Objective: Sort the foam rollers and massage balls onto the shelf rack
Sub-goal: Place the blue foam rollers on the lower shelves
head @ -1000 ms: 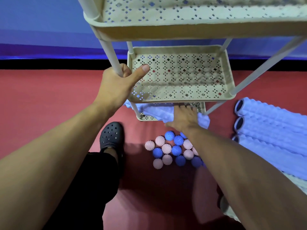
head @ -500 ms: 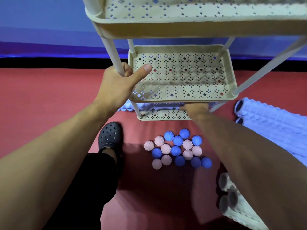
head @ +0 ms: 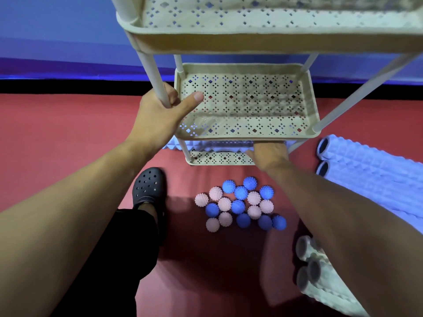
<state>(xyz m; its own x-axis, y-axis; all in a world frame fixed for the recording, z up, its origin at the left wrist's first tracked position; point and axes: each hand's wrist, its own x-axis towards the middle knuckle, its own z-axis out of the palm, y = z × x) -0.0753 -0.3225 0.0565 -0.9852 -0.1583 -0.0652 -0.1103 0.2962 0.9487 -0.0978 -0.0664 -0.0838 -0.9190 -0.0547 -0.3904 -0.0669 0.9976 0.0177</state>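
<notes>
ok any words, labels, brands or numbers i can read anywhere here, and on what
None: no readable text in the head view.
Rack: only a cut-out diamond pattern.
Balls, blue rollers and pale rollers: only bumps and ridges.
Shoe: plain holes, no visible logo.

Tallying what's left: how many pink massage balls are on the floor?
8 pink massage balls, clustered on the red floor before the rack, mixed among blue balls; the right arm might hide more.
</notes>
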